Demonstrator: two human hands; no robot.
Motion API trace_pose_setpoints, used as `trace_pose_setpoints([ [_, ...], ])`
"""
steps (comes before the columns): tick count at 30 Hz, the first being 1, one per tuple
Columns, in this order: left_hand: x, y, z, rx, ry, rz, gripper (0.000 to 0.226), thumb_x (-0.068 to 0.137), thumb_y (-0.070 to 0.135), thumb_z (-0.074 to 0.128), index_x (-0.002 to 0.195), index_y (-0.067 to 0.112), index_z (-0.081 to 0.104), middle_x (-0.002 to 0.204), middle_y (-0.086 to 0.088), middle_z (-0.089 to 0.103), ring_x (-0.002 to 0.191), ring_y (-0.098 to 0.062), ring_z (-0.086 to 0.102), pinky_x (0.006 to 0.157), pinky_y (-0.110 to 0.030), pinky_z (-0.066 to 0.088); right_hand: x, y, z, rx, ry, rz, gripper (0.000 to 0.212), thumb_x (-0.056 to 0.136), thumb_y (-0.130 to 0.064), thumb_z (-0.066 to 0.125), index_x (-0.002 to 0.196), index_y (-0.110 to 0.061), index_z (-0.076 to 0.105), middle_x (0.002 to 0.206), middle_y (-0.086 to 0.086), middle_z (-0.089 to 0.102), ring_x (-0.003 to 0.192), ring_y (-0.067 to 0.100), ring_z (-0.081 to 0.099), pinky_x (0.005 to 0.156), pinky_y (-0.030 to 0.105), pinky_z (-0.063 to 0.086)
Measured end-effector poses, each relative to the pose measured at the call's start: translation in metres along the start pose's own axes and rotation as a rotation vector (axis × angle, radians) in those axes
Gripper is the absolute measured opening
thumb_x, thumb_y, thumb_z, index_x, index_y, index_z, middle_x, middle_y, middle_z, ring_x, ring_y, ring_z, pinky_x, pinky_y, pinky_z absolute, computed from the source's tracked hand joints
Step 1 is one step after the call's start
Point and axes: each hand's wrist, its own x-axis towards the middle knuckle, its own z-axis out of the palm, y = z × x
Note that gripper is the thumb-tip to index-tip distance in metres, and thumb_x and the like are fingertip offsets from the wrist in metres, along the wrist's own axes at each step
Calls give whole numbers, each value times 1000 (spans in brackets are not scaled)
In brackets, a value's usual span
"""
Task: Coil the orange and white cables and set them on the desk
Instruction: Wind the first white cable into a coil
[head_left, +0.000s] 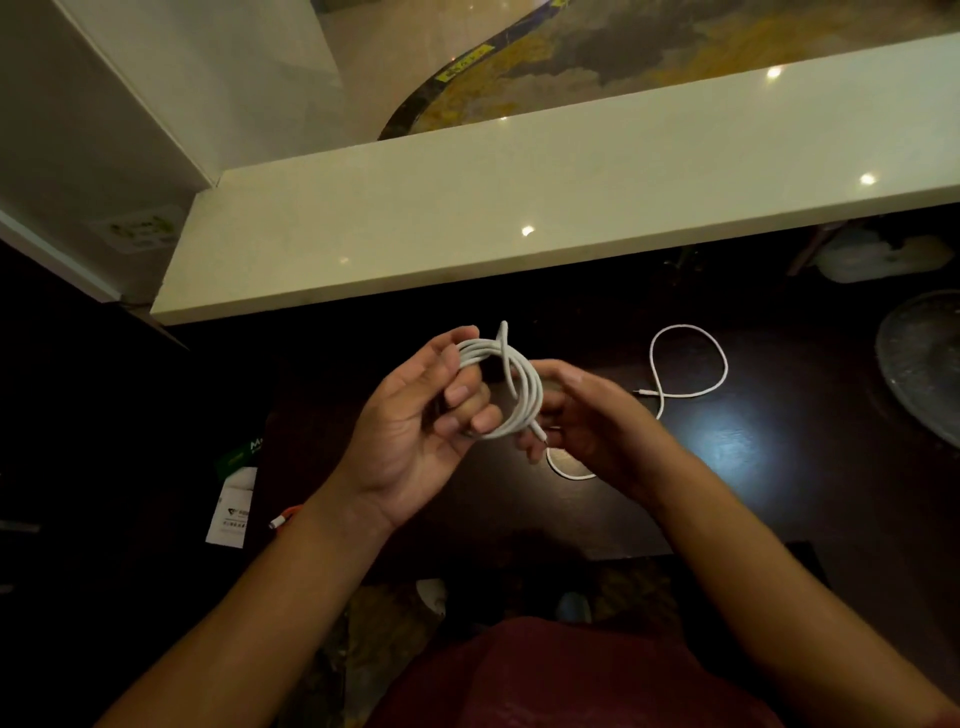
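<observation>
From the head view, we see the left hand (415, 415) gripping several loops of the white cable (511, 384), held above the dark table (727, 467). The right hand (587, 415) pinches the strand near the coil; the loose tail (688, 361) lies looped on the table. The orange cable (288, 514) barely shows beside the left wrist. We judge the white coil is midway; next comes drawing in the tail.
</observation>
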Motion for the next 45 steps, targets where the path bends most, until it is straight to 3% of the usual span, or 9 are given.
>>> trace_pose_setpoints([
  [5,9,6,4,149,11,12,23,103,8,40,120,3,54,68,-4,46,49,-10,42,59,-29,49,3,-10,8,-159,128,-107,34,100,-11,44,124,-1,65,115,16,73,110,26,68,94,35,51],
  [13,13,6,1,383,105,40,29,99,10,47,124,3,59,71,-7,52,56,-15,46,66,-31,53,3,-34,13,-554,208,-220,19,92,-22,69,100,-5,74,93,18,70,88,29,68,82,42,53],
  [16,14,5,0,459,153,72,30,93,14,54,120,3,63,75,-10,55,63,-17,52,66,-27,54,3,-41,14,-506,149,-185,8,96,-10,66,93,-8,72,74,2,66,62,9,56,58,24,42],
  [19,15,3,-3,494,160,87,31,93,14,57,121,4,65,81,-11,61,73,-18,59,74,-31,55,5,-42,12,-413,152,-160,14,95,-14,64,94,-1,70,70,8,61,57,14,51,52,27,39],
  [24,12,6,-8,728,243,143,32,91,23,62,120,10,68,97,-9,74,97,-23,70,94,-40,55,10,-42,7,-278,178,-117,23,93,-19,61,96,3,68,71,21,60,57,23,52,50,29,43],
  [31,7,10,-13,759,272,151,23,99,9,55,118,13,68,88,-9,73,89,-24,70,85,-40,58,14,-37,6,-236,143,-24,40,93,-26,58,105,12,65,76,23,54,61,27,50,51,29,44],
  [37,6,8,-13,746,297,157,25,96,12,58,119,11,67,88,-9,73,87,-23,70,85,-42,58,10,-42,11,-448,163,-39,34,93,-33,64,109,-4,69,70,11,61,57,14,51,52,29,41],
  [41,6,8,-16,692,286,146,28,90,21,62,115,14,70,88,-11,72,87,-24,69,82,-39,58,11,-43,12,-485,169,-45,17,95,-14,70,104,0,68,70,13,63,50,7,53,48,20,39],
  [45,2,10,-19,592,290,110,31,96,17,54,124,11,65,91,-13,73,91,-23,70,84,-35,59,18,-37,11,-477,186,-31,13,96,-11,68,103,0,68,66,12,64,52,17,51,48,29,37],
])
